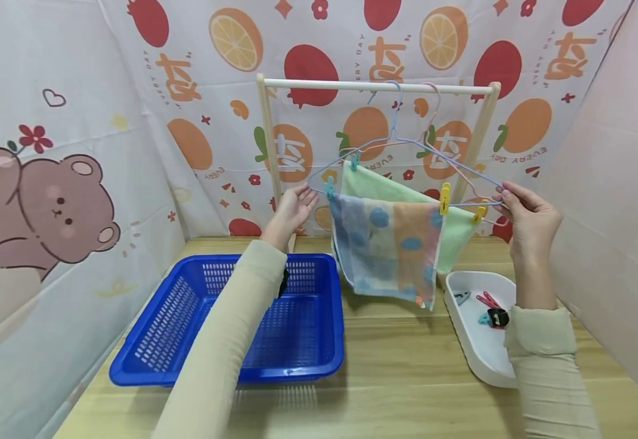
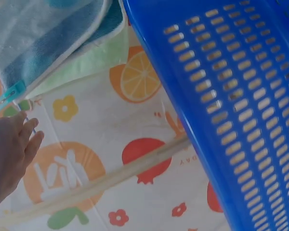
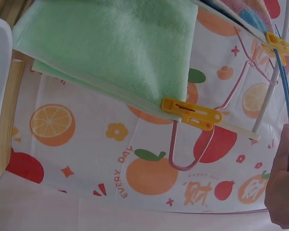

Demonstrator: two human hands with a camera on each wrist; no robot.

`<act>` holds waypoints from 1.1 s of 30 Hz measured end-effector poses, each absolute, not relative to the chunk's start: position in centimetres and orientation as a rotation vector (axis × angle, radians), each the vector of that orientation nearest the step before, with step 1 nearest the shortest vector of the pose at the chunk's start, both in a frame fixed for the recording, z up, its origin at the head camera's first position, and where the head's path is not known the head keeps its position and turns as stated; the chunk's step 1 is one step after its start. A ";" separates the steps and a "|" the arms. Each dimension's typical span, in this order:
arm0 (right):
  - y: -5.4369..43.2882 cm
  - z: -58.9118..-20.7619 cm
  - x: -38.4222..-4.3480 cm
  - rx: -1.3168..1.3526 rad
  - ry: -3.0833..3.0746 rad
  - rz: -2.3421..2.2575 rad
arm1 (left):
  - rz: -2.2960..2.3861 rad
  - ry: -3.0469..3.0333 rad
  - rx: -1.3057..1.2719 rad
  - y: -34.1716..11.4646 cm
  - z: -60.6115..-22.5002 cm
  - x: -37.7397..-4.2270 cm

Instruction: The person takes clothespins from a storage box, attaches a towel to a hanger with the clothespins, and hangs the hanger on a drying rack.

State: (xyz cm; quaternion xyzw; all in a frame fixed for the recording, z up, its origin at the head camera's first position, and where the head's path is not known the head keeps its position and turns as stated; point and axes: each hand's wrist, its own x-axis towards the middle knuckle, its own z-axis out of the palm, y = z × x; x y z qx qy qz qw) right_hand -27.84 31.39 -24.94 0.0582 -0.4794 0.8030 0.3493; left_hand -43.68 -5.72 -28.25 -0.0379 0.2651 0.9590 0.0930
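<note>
A blue clothes hanger (image 1: 451, 160) has its hook over the white rail. From it hangs a patterned towel (image 1: 382, 244) with blue spots, clipped by a teal clothespin (image 1: 329, 186) and a yellow clothespin (image 1: 444, 199). My left hand (image 1: 293, 210) touches the hanger's left end, its fingers fairly straight beside the teal clothespin. At the other end, my right hand (image 1: 530, 213) pinches the hanger's corner between thumb and fingers. Behind hangs a green towel (image 3: 111, 53) on a pink hanger (image 3: 173, 149), held by another yellow clothespin (image 3: 191, 113).
The white rail (image 1: 324, 84) rests on wooden posts at the back. A blue plastic basket (image 1: 225, 376) stands at the left on the wooden table (image 1: 396, 366). At the right, a white tray (image 1: 475, 341) contains several clothespins (image 1: 488, 300). Printed cloth surrounds the table.
</note>
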 end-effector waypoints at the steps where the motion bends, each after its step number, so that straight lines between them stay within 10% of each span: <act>1: 31.4 -25.0 -27.8 0.154 -1.248 2.084 | 2.844 0.789 -0.096 -5.7 -28.0 -43.0; 33: 26.0 -30.9 -30.5 0.166 -1.328 1.871 | 2.685 1.147 0.018 -7.9 -28.1 -38.8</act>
